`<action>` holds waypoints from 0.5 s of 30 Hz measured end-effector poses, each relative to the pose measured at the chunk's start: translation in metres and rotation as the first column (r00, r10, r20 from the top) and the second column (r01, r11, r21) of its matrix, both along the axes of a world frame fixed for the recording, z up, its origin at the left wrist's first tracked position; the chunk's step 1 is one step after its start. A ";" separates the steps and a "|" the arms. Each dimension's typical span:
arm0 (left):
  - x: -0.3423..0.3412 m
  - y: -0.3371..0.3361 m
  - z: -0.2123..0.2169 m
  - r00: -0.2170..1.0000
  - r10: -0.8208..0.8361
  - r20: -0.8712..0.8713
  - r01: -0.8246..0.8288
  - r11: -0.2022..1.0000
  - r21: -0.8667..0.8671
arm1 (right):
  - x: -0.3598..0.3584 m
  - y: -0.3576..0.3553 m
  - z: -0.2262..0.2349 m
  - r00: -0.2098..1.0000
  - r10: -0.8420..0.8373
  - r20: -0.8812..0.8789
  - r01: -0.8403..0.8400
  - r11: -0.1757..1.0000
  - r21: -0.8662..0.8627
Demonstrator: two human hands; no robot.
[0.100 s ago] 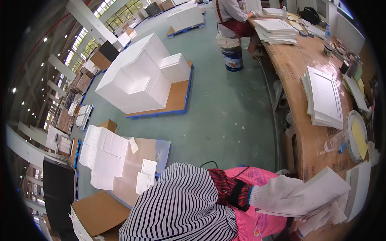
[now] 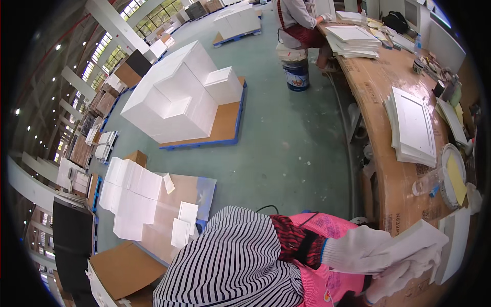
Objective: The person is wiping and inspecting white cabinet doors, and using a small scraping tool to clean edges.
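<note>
Your left hand (image 2: pixel 368 248), in a white work glove with a red-and-black patterned cuff over a striped sleeve, reaches across your body to the lower right of the view. It lies flat along the upper face of a small white panel (image 2: pixel 427 238), fingers extended rather than curled; you cannot tell from this view whether the thumb closes under the edge.

Your right hand (image 2: pixel 404 279), also in a white glove, sits just below and against the panel's lower side. Its fingers appear wrapped on the piece, but the contact is partly hidden by the panel and the left glove.

The panel is held between the two hands at the near edge of the cardboard-covered workbench (image 2: pixel 394 169). Its long axis runs from lower left to upper right, rising away from your body. The free end points toward the bench, so the piece lies to the right of both grips. The left hand is on top, the right hand beneath.

On the bench beyond, note the stack of white cabinet door panels (image 2: pixel 411 125), a clear plastic bottle (image 2: pixel 427 181) and a round pail lid with yellow material (image 2: pixel 455 176).
</note>
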State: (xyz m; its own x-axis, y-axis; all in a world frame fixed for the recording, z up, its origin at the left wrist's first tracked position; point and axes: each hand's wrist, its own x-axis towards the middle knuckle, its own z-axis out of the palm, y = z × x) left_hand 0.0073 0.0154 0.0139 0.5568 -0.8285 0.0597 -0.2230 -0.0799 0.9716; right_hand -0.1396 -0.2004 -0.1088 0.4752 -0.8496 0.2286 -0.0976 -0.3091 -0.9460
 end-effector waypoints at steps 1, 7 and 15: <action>-0.007 -0.006 -0.008 0.999 0.032 0.011 -0.031 0.996 -0.085 | -0.018 0.024 -0.012 0.998 0.053 0.018 -0.048 0.980 -0.195; -0.006 -0.020 -0.016 0.992 0.034 0.122 -0.021 0.993 -0.113 | 0.073 0.052 0.071 0.831 0.456 0.318 -0.006 0.580 -0.815; -0.006 -0.008 -0.005 0.961 -0.020 0.277 0.014 1.000 0.025 | 0.067 0.029 0.126 0.978 -0.131 0.163 0.116 0.988 0.099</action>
State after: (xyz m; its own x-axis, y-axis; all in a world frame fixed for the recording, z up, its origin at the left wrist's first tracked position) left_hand 0.0009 0.0075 0.0091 0.5069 -0.8405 0.1912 -0.4849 -0.0947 0.8694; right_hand -0.0728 -0.1714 0.0176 0.3265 -0.9198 0.2178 0.0329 -0.2192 -0.9751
